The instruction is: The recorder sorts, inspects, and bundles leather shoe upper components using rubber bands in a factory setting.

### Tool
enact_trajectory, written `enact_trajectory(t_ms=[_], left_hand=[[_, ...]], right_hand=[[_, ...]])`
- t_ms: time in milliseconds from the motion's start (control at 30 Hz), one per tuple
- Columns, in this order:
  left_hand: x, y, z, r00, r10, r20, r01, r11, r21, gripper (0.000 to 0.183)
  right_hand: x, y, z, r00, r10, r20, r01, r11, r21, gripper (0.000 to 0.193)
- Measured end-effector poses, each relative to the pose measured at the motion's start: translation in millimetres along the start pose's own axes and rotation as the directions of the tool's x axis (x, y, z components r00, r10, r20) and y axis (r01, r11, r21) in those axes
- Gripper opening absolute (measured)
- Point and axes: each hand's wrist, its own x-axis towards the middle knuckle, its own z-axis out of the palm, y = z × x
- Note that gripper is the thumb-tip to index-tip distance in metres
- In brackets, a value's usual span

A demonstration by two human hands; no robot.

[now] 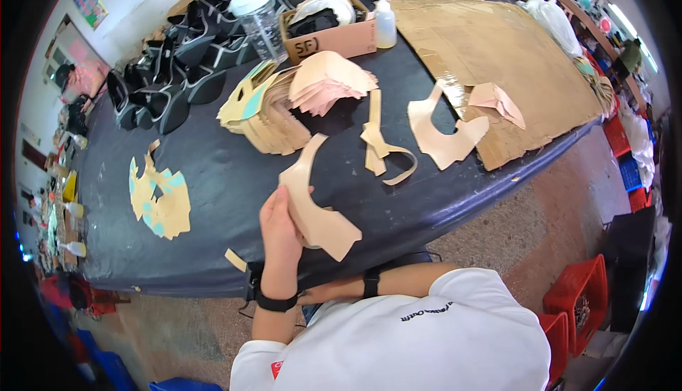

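One curved tan piece (314, 217), pinched in your left hand (279, 219), slants down-right; right hand (330, 291) partly hidden, can't tell.

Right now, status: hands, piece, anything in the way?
Left hand gripping curved beige piece. Right hand low, partly hidden. Nearest clutter: beige stack just beyond the piece.

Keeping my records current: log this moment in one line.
left hand: holding curved beige piece; right hand: grip hidden; stacked pieces: on table

Curved beige piece (325, 226) is presenting a smooth, matt face; dark table cover (220, 195) is showing glossy, plastic-like finish.
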Motion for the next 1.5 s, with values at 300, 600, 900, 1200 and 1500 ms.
enact_trajectory(t_ms=[300, 600, 900, 1200, 1500], left_hand=[[-38, 70, -26, 0.944, 0.314, 0.103, -0.308, 0.949, -0.075, 0.023], [-41, 55, -157, 0.966, 0.092, -0.242, -0.001, 0.937, 0.350, 0.022], [-71, 53, -68, 0.979, 0.086, 0.184, -0.193, 0.677, 0.710, 0.039], [-76, 9, 28, 0.956, -0.196, 0.219, 0.222, 0.970, -0.098, 0.063], [-46, 32, 54, 0.930, -0.027, 0.366, 0.096, 0.981, -0.171, 0.060]], right_hand=[[-55, -157, -81, 0.937, 0.321, 0.136, -0.202, 0.818, -0.539, 0.027], [-141, -271, -181, 0.974, 0.188, -0.124, -0.225, 0.825, -0.518, 0.026], [-105, -274, -178, 0.769, -0.249, -0.589, -0.145, 0.829, -0.540, 0.051], [-55, -247, -154, 0.939, -0.340, -0.050, 0.133, 0.494, -0.859, 0.041], [-61, -184, -255, 0.857, -0.145, -0.494, -0.395, 0.432, -0.811, 0.031]])
